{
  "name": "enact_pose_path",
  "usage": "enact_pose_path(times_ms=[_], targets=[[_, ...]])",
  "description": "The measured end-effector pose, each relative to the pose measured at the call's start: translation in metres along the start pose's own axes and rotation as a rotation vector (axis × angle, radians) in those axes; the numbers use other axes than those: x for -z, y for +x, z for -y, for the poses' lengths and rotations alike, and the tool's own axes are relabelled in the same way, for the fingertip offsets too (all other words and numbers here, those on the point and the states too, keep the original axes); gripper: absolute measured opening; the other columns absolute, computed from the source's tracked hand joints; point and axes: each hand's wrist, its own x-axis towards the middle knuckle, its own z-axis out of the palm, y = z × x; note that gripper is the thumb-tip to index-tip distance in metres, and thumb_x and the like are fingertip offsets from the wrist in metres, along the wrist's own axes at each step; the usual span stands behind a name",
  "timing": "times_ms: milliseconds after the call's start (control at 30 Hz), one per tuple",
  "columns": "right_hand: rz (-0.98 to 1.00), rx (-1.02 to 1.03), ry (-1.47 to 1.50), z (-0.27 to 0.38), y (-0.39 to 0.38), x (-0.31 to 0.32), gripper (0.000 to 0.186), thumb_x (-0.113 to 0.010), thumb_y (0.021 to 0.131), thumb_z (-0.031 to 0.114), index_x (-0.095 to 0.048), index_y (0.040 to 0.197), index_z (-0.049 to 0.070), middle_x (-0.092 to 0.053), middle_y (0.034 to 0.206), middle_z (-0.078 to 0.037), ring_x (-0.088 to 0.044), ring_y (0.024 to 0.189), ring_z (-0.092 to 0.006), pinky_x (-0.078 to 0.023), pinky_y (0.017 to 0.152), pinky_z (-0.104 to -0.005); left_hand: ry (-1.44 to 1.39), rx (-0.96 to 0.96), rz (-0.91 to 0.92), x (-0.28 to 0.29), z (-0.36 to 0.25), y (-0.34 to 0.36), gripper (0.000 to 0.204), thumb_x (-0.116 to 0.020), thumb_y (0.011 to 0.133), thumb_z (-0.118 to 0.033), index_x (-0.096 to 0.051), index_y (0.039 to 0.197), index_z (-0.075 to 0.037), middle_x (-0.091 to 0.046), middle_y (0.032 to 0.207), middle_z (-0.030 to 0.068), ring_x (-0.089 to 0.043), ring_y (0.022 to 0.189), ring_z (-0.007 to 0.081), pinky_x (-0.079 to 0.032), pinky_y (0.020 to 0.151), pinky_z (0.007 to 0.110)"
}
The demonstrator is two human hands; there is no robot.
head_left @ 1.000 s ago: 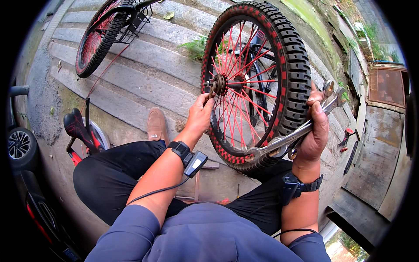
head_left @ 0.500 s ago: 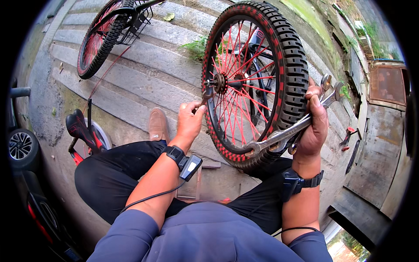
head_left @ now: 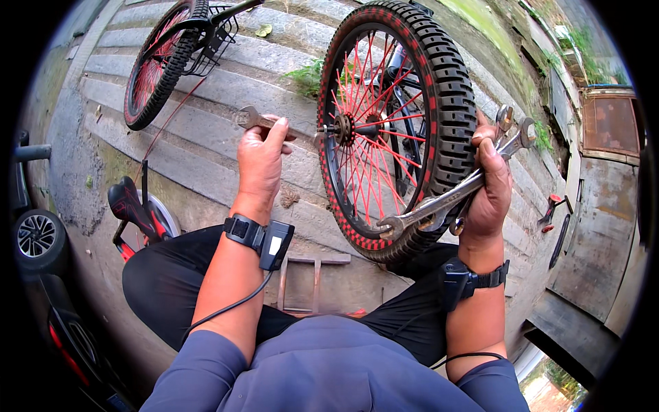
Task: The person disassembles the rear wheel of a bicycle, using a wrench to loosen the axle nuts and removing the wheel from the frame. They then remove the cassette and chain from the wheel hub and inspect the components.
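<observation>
My left hand (head_left: pixel 259 161) is closed on a spanner (head_left: pixel 248 118). One open jaw sticks out left of the fingers, and the shaft reaches right toward the axle end beside the sprocket (head_left: pixel 344 129); whether it touches is unclear. A bicycle wheel with red spokes and a chunky black tyre (head_left: pixel 454 103) with red checks stands in front of me. At its right side, my right hand (head_left: pixel 493 189) grips several metal spanners (head_left: pixel 439 204) in a bunch. Their jaws show above the fist and below it, across the lower tyre. The palm side of the grip is partly hidden.
At upper left is another red-spoked wheel (head_left: pixel 161 69) with a black wire basket (head_left: pixel 216 41). A black and red saddle (head_left: pixel 130 202) is left of my knee. A car wheel (head_left: pixel 40 240) is at far left. A red-ended tool (head_left: pixel 551 209) lies right on the paving.
My left hand has moved left and up with the spanner, which now lies nearly level instead of against the wheel's near side. The shoe has gone from view. My right hand has barely moved.
</observation>
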Motion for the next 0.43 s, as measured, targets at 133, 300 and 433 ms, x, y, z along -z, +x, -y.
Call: enact_pose_path(times_ms=[133,300,433], targets=[[-0.013,-0.081,0.008,0.0,0.0,0.007,0.018,-0.061,0.091,0.018,-0.061,0.1,0.002,-0.052,0.134,-0.014,-0.051,0.124,-0.0227,-0.036,0.109,-0.038,0.027,-0.172,0.025,-0.021,-0.014,-0.001,0.016,-0.067,0.095,-0.016,-0.062,0.106,-0.006,-0.065,0.089,0.0015,-0.063,0.079,0.0095,-0.054,0.068,0.024],[-0.01,-0.049,-0.073,0.0,0.0,0.008,0.018,-0.06,0.092,0.019,-0.062,0.098,0.002,-0.047,0.142,-0.015,-0.045,0.13,-0.0223,-0.027,0.114,-0.0376,0.097,-0.259,0.027,-0.032,0.002,-0.01,0.011,-0.067,0.095,-0.01,-0.063,0.105,-0.005,-0.061,0.086,-0.004,-0.055,0.075,0.0034,-0.047,0.068,0.021],[0.003,-0.038,-0.071,-0.001,-0.001,0.01,0.018,-0.06,0.092,0.019,-0.062,0.098,0.002,-0.046,0.143,-0.015,-0.045,0.131,-0.0225,-0.027,0.115,-0.0376,0.09,-0.259,0.002,-0.033,0.017,-0.009,0.012,-0.067,0.095,-0.01,-0.063,0.106,-0.005,-0.062,0.088,-0.0035,-0.055,0.077,0.0037,-0.047,0.069,0.021]])
